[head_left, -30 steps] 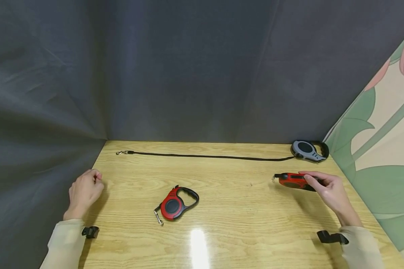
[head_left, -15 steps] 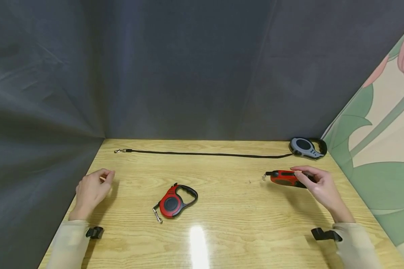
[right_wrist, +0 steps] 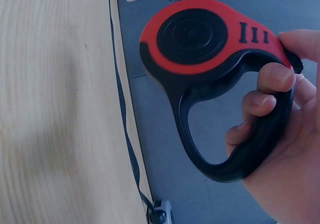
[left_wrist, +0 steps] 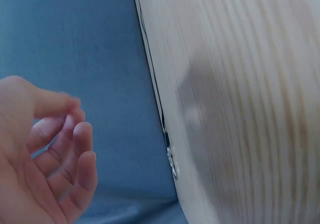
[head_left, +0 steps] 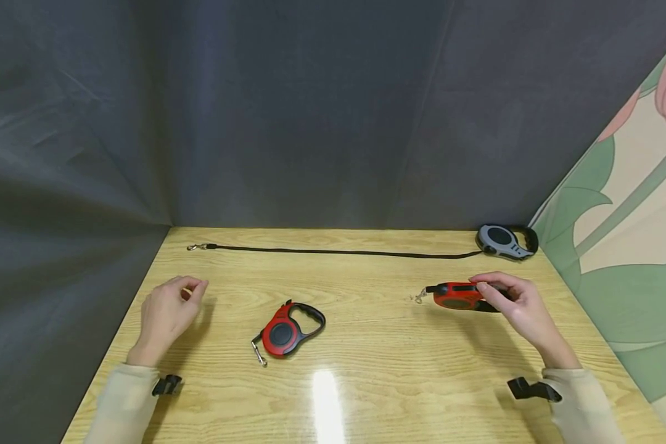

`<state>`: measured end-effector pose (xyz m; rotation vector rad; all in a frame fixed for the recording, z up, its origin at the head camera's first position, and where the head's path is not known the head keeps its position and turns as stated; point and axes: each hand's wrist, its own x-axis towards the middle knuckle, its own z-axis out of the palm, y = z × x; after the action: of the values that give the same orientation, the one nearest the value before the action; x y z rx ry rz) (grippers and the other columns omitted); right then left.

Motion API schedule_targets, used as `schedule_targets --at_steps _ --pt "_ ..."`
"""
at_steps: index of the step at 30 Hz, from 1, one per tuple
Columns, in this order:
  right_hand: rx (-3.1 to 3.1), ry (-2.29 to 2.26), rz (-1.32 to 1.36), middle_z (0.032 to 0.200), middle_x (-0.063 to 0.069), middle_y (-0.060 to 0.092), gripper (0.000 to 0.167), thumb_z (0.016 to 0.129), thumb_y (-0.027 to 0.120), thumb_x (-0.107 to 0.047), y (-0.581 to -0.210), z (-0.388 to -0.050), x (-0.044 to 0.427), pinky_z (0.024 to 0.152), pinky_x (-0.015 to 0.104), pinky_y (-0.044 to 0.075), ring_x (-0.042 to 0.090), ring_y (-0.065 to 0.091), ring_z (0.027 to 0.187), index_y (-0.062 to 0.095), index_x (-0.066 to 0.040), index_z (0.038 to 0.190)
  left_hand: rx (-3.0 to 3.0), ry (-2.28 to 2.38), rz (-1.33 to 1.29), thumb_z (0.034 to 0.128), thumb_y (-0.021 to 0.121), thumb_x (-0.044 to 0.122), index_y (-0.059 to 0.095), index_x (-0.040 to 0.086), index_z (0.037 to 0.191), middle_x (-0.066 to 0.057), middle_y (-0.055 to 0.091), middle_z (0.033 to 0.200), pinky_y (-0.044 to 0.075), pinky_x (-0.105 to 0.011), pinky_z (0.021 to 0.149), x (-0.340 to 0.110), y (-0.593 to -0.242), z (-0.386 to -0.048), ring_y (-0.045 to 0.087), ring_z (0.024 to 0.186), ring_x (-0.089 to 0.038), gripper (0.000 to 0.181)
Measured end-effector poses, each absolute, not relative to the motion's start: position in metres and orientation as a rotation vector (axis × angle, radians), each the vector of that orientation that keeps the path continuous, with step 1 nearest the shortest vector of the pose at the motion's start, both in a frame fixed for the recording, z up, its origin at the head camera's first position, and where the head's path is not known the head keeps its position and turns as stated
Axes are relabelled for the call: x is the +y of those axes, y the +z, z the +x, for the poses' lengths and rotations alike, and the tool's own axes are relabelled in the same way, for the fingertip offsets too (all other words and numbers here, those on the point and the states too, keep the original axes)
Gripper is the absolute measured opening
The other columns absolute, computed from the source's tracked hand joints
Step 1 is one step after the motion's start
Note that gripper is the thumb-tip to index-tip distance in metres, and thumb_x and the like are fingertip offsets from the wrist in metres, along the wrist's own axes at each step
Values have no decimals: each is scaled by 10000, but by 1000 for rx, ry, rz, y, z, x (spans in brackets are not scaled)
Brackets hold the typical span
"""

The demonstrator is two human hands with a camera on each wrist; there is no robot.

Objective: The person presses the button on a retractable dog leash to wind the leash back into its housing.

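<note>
My right hand [head_left: 530, 308] grips the black handle of a red retractable dog leash [right_wrist: 187, 36], fingers wrapped through the loop and thumb along its top. That leash is held above the table, its body pointing left, with a metal clip [head_left: 420, 296] dangling from the front. My left hand [head_left: 169, 311] hovers over the left side of the table, fingers loosely curled and thumb near the fingertips, holding nothing. Between the hands lies a second red retractable leash [head_left: 280, 334], its handle toward the upper right and its clip at the lower left.
At the back right corner rests a grey retractable leash [head_left: 499, 240]. Its black cord [head_left: 338, 251] runs straight along the table's back edge to a metal clip [head_left: 196, 246] at the left. Dark curtains [head_left: 311, 123] border the wooden table; a floral cloth [head_left: 633, 308] hangs at right.
My right hand has moved left with the red leash. The left hand has come inward to the right, its fingers loosening a little. The leashes on the table have not moved.
</note>
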<state>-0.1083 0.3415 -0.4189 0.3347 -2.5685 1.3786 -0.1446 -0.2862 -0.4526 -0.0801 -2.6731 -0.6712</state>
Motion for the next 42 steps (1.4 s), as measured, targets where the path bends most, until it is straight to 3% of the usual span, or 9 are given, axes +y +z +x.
schedule_targets --at_steps 7,11,25,29,37,42 --pt "-2537 1442 364 1000 -196 762 184 1023 643 7 -415 -104 329 714 167 520 21 667 797 752 19 1171 -2743 -749 -163 1019 702 228 801 136 1065 -42 771 935 462 -333 588 -264 -450 -141 676 726 -174 143" --pt "-2515 1476 452 977 -166 761 182 1012 639 45 -415 -103 315 650 219 489 57 621 748 753 27 1151 -2811 -774 -244 1029 698 257 806 151 1090 -7 767 941 485 -336 625 -245 -450 -140 674 755 -149 163" --pt "-2496 1580 581 979 -141 749 185 1010 643 39 -421 -105 266 581 290 457 105 557 687 767 -16 1137 -2840 -944 -696 1010 746 281 813 187 1156 150 712 920 444 -210 608 -168 -449 -126 581 725 40 186" --pt "-2469 1622 642 995 -124 745 197 1006 640 52 -424 -106 254 570 299 453 102 541 670 766 -15 1141 -2861 -1058 -766 1036 711 270 796 174 1205 148 691 918 458 -215 618 -153 -450 -122 556 716 36 212" --pt "-2461 1645 743 945 -79 737 211 989 659 48 -433 -105 229 559 285 448 81 509 638 772 -54 1135 -2927 -1264 -830 1081 636 373 739 186 1320 108 732 912 503 -257 717 -131 -452 -112 626 770 23 321" --pt "-2456 1732 849 905 4 733 214 997 649 45 -438 -102 210 556 274 469 66 518 634 767 -61 1141 -2826 -1351 -922 1059 664 428 634 199 1464 27 758 1200 534 -234 693 -120 -453 -103 674 883 -33 467"
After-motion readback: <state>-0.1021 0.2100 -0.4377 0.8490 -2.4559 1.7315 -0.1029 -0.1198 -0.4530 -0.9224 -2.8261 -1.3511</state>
